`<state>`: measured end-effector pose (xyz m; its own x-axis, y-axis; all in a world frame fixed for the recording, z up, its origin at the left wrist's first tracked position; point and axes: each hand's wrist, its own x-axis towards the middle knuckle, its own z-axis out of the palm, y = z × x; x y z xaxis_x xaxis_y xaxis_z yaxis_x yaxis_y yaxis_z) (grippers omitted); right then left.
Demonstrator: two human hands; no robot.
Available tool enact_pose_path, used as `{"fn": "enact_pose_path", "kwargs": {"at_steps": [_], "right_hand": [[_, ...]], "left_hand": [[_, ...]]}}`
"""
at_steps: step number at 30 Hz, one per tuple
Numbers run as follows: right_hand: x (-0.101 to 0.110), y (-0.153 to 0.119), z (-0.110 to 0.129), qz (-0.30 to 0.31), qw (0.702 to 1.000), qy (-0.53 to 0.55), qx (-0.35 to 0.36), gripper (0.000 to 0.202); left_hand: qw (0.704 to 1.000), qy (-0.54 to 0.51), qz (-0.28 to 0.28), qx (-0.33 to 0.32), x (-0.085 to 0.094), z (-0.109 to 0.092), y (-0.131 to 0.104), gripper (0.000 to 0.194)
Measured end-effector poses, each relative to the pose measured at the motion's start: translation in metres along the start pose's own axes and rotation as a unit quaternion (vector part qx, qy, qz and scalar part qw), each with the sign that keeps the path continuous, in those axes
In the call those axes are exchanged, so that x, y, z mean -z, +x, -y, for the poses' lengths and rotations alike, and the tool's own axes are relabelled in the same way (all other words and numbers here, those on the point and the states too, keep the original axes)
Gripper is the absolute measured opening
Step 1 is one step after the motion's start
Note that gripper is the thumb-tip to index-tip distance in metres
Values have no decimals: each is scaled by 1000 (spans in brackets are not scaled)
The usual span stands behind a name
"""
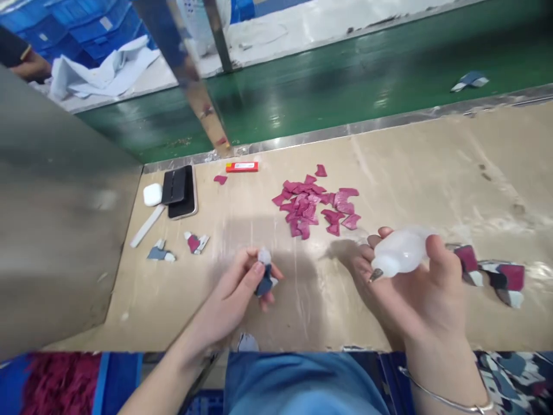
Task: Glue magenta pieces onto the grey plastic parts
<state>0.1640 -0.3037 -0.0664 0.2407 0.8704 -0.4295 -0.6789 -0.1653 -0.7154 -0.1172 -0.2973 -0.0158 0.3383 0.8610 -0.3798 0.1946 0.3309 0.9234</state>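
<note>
The left hand (242,288) is pinching a small blue-grey piece (264,283) between thumb and fingers, just above the tabletop (389,167). The right hand (415,282) is wrapping loosely around a soft white squeeze bottle (400,252), nozzle pointing left toward the piece. The piece is looking thin, light and floppy, so gripping it by the edges should be keeping its face free; the bottle seems squashy and best held round its belly. Beyond them a heap of magenta pieces (315,207) is lying, with a phone (180,190) further left.
</note>
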Motion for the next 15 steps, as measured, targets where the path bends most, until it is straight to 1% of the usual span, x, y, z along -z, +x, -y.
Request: {"fn": "enact_pose_path", "kwargs": {"at_steps": [1, 2, 4, 5, 7, 9, 10, 12, 13, 15], "right_hand": [[-7, -5, -5, -6, 1000, -4, -14, 47], [-15, -10, -10, -15, 1000, -11, -24, 50], [-28, -20, -20, -29, 999, -28, -17, 55], [-34, -24, -25, -27, 999, -40, -6, 56], [-43, -33, -33, -4, 997, -78, 18, 55], [-50, -39, -40, 14, 991, -125, 40, 56], [-51, -41, -44, 11, 987, -147, 57, 58], [-53, -44, -51, -15, 975, -188, 120, 63], [-51, -45, -56, -33, 963, -209, 169, 64], [-42, -47, -65, -69, 921, -257, 285, 66]], "left_hand": [[997, -78, 12, 21, -6, 6, -4, 44], [990, -135, 23, 27, -11, 11, -7, 49], [982, -187, 34, 20, -19, 23, -10, 63], [982, -188, 31, 15, -22, 28, -10, 69], [986, -167, 10, -5, -27, 39, -11, 72], [990, -136, -15, -33, -29, 47, -11, 66], [991, -125, -24, -43, -31, 50, -10, 62], [992, -115, -34, -38, -33, 53, -10, 62], [993, -113, -36, -26, -34, 54, -10, 64], [992, -116, -42, -1, -37, 54, -10, 70]]}}
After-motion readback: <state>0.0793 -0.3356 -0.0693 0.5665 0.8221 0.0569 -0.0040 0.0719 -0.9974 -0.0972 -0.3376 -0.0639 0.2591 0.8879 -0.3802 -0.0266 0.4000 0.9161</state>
